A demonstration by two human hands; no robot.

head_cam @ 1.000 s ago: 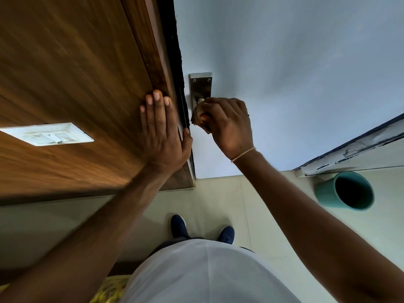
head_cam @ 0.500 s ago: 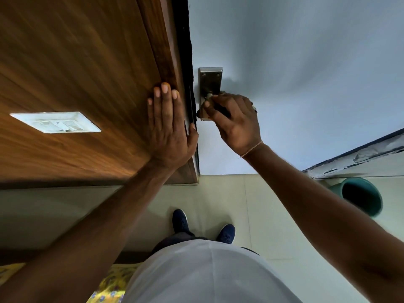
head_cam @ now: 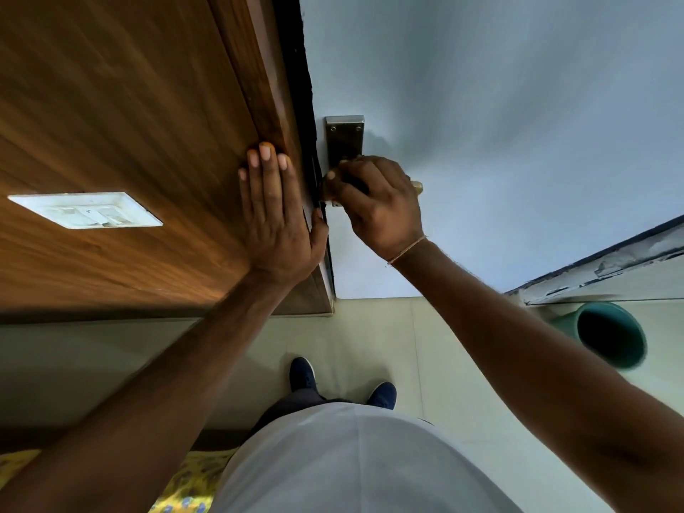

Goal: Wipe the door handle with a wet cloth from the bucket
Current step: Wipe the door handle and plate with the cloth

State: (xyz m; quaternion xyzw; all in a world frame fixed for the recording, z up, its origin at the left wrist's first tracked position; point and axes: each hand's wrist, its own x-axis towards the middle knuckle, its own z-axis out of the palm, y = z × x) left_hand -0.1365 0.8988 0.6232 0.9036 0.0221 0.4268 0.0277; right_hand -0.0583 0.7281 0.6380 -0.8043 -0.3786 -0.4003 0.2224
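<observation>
The steel handle (head_cam: 416, 187) on its upright plate (head_cam: 344, 138) runs sideways, tip pointing right. The right hand (head_cam: 377, 205) grips it; the left hand (head_cam: 274, 216) lies flat on the wood panel (head_cam: 129, 124).

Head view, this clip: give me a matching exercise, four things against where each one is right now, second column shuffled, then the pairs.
Things
1. left hand
2. right hand
3. bucket
4. switch plate

Places
A. standing on the floor to the right
B. flat against the wooden frame
C. mounted on the wood panel, far left
D. curled around the door handle below the metal plate

Pairs: 1-B, 2-D, 3-A, 4-C
</observation>
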